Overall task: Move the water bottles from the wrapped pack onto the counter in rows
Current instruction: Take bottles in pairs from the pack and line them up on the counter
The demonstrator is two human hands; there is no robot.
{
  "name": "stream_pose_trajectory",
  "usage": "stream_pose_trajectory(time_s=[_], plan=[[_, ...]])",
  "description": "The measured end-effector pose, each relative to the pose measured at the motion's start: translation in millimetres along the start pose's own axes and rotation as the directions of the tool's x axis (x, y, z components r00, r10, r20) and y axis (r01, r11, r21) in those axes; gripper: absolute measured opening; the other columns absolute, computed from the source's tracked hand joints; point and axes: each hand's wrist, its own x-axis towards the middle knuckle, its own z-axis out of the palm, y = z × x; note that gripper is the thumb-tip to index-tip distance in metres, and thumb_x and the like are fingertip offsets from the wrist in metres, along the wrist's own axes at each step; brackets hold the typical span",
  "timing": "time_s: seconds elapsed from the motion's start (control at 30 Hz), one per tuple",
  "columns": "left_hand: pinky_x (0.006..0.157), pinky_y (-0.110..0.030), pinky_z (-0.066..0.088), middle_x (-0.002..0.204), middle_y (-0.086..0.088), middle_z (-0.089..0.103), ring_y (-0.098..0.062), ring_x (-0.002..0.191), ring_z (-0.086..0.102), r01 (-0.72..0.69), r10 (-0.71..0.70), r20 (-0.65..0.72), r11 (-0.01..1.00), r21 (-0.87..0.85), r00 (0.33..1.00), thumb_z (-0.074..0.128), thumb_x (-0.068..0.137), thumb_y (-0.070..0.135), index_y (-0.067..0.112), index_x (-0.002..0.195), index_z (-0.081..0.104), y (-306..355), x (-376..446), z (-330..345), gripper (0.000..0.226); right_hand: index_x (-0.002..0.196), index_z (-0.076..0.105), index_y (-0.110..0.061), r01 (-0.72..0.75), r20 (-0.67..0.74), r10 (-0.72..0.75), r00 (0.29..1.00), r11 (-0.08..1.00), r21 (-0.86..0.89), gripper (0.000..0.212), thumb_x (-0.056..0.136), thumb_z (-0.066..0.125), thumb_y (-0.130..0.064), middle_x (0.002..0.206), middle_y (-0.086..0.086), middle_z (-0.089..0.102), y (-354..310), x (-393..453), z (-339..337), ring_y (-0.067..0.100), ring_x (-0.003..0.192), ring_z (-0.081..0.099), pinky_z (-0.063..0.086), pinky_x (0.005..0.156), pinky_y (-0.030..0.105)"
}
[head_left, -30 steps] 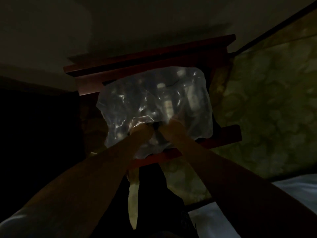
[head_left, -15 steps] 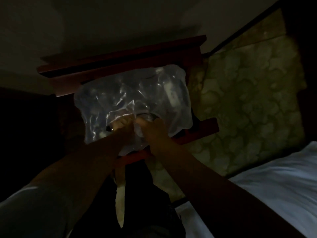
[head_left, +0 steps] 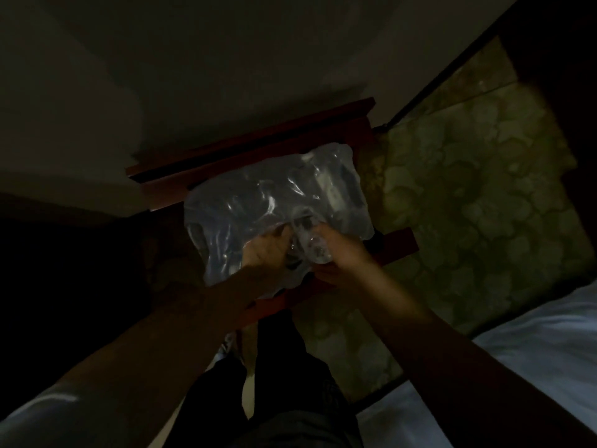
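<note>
Dim overhead view. Wrapped pack (head_left: 274,208) sits on a reddish wooden stand (head_left: 252,156) just ahead of both hands. Left hand (head_left: 265,253) lies on the near edge of the plastic, fingers curled into the wrap, apparently holding the torn opening back. Right hand (head_left: 345,257) is closed around a clear water bottle (head_left: 311,244) that sits between the two hands, angled toward the camera and partly out of the wrap; too dark to tell if it is fully free.

Step in hand: pulling one bottle out. To do it well, keep the left hand pinning the film so the pack doesn't drag toward the near rail, and draw the bottle along its own axis rather than sideways against the neighbours.

Edges: the stand's near rail runs right under the wrists, and the pack overhangs it slightly. Open room lies right of the right hand over the patterned floor (head_left: 468,205); no counter is visible in frame.
</note>
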Motion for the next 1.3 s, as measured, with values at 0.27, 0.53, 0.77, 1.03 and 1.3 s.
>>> stream_pose_trajectory(time_s=[0.27,0.53,0.77,1.03,1.3], plan=[[0.076,-0.04,0.053,0.14,-0.003,0.05,-0.03,0.108,0.064,-0.154,0.174,-0.206,0.982,0.107,0.963,0.071,0.081,0.033,0.019,0.137,0.043,-0.5,-35.3,-13.1,0.064,0.094,0.063,-0.015,-0.113,0.055,0.102,0.993,0.957,0.268,0.027,0.081,0.07,-0.038,0.093,0.009,0.069,0.9,-36.4,-14.6,0.023,0.084,0.067,0.053,0.06,0.031],[0.07,-0.036,0.051,0.124,-0.006,0.06,-0.029,0.09,0.069,-0.145,0.05,-0.466,0.975,-0.17,0.883,0.072,0.075,0.053,0.021,0.131,0.042,13.6,-60.8,-14.6,0.071,0.122,0.059,-0.016,-0.042,0.019,0.037,0.999,0.941,0.337,0.047,0.083,0.067,-0.04,0.117,0.008,0.065,15.7,-50.7,-20.1,0.021,0.09,0.063,0.055,0.067,0.031],[0.085,-0.046,0.056,0.126,-0.005,0.06,-0.026,0.106,0.063,-0.006,-0.267,-0.404,0.828,-0.561,0.875,0.082,0.071,0.045,0.024,0.127,0.038,11.2,-90.7,-35.6,0.074,0.127,0.056,-0.015,-0.02,-0.005,0.022,1.0,0.965,0.263,0.054,0.081,0.069,-0.039,0.124,0.009,0.061,33.5,-63.4,-10.7,0.023,0.107,0.061,0.054,0.069,0.033],[0.069,-0.03,0.043,0.115,0.0,0.061,-0.018,0.095,0.06,0.1,-0.506,-0.372,0.685,-0.722,0.778,0.076,0.065,0.064,0.02,0.122,0.039,7.5,-122.1,-59.5,0.082,0.131,0.051,-0.016,0.067,-0.048,-0.058,0.997,0.973,0.221,0.06,0.079,0.072,-0.037,0.129,0.011,0.056,42.8,-83.2,-0.8,0.029,0.115,0.057,0.051,0.063,0.034],[0.099,-0.051,0.05,0.139,-0.006,0.054,-0.032,0.123,0.056,0.044,-0.565,-0.171,0.346,-0.937,0.807,0.067,0.069,0.072,0.028,0.145,0.034,2.3,-149.9,-76.7,0.094,0.135,0.049,-0.015,0.124,-0.114,-0.107,0.988,0.981,0.153,0.062,0.081,0.069,-0.039,0.134,0.01,0.054,32.7,-103.5,17.2,0.029,0.118,0.055,0.051,0.085,0.039]])
